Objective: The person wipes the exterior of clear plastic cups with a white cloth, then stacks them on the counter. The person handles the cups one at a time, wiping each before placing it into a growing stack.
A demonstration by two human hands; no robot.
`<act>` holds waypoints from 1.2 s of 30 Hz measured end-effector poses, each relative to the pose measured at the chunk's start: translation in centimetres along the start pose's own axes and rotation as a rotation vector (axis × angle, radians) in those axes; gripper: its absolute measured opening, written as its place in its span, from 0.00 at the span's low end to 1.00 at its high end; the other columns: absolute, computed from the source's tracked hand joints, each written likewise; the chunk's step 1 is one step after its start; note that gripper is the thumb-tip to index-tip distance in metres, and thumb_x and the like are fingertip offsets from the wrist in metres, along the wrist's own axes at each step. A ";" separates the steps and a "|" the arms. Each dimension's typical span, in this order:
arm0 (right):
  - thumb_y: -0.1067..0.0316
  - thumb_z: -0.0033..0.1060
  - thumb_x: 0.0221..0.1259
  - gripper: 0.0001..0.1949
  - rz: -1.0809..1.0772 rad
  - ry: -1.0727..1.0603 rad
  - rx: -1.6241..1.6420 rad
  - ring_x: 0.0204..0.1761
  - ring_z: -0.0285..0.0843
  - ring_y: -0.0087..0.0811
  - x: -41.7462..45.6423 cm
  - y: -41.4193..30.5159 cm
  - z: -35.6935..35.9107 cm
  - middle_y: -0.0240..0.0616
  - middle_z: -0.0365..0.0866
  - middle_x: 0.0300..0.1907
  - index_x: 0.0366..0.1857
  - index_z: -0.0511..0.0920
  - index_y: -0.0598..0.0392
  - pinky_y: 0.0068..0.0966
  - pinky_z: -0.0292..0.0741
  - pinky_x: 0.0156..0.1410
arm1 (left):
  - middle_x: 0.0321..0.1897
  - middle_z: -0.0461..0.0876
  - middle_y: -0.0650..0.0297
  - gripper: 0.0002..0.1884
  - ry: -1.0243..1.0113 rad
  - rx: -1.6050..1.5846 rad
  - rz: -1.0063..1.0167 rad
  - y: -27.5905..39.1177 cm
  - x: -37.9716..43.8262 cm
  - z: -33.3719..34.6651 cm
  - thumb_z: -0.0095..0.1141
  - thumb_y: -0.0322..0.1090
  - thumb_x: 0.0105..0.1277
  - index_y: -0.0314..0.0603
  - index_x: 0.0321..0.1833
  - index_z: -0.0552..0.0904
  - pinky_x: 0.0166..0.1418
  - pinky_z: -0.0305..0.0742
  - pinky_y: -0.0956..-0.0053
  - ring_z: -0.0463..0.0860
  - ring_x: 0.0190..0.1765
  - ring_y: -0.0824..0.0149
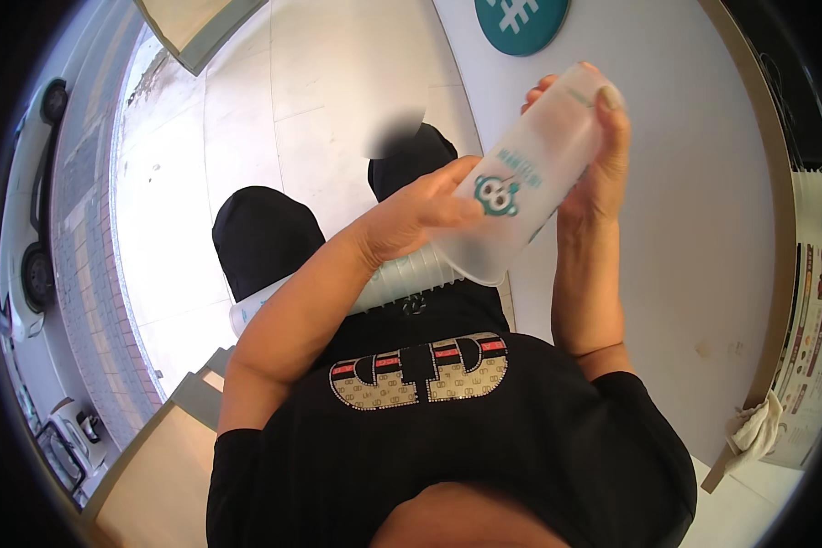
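Note:
A frosted plastic cup (541, 157) with a teal cartoon face and lettering is held tilted above my lap. Its wide open rim points down toward me. My left hand (428, 209) grips its side near the rim, thumb on the printed face. Around the base end, my right hand (606, 151) is wrapped, with its thumb along the outside and fingertips showing at the far side. Below, a nested stack of similar cups (411, 277) lies sideways across my thighs. My left forearm hides part of that stack, and the held cup overlaps its right end.
To the right stands a white panel (678, 226) with a round teal sign (522, 20) and a brown edge (781, 226). A crumpled cloth (757, 428) hangs at that edge. Tan-topped furniture (157, 472) is at lower left. Outside, a white car (24, 274) is parked.

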State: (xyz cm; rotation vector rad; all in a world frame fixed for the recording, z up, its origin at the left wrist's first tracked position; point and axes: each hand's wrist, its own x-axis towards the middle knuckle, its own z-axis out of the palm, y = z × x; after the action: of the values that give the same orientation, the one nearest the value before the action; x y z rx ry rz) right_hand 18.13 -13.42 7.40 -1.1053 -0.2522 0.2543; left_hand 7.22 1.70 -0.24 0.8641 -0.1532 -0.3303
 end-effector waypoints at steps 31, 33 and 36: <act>0.49 0.70 0.61 0.40 -0.001 0.179 0.126 0.61 0.72 0.35 -2.6 -1.4 1.6 0.41 0.73 0.59 0.73 0.60 0.55 0.38 0.70 0.69 | 0.31 0.84 0.54 0.15 0.300 0.303 -0.091 -1.3 0.2 0.6 0.48 0.36 0.77 0.30 0.56 0.75 0.30 0.81 0.73 0.86 0.27 0.63; 0.55 0.74 0.58 0.43 -0.243 0.090 0.093 0.60 0.71 0.30 -2.2 -5.7 1.2 0.38 0.72 0.58 0.75 0.57 0.53 0.32 0.69 0.68 | 0.33 0.84 0.56 0.19 0.275 0.321 -0.137 -1.5 0.4 0.4 0.52 0.40 0.76 0.31 0.59 0.75 0.34 0.81 0.74 0.86 0.30 0.65; 0.59 0.74 0.57 0.43 -0.659 0.043 -0.033 0.57 0.72 0.28 -1.7 -14.2 1.5 0.36 0.73 0.56 0.75 0.58 0.52 0.30 0.72 0.65 | 0.34 0.83 0.58 0.19 0.278 0.335 -0.124 -1.5 0.6 0.5 0.53 0.38 0.76 0.34 0.63 0.73 0.37 0.79 0.78 0.84 0.32 0.69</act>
State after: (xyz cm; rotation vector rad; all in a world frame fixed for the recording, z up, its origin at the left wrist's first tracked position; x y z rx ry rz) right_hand 17.13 -18.76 20.67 -1.0029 -0.5653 -0.3611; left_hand 7.37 0.27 -1.07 1.2450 0.1077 -0.3010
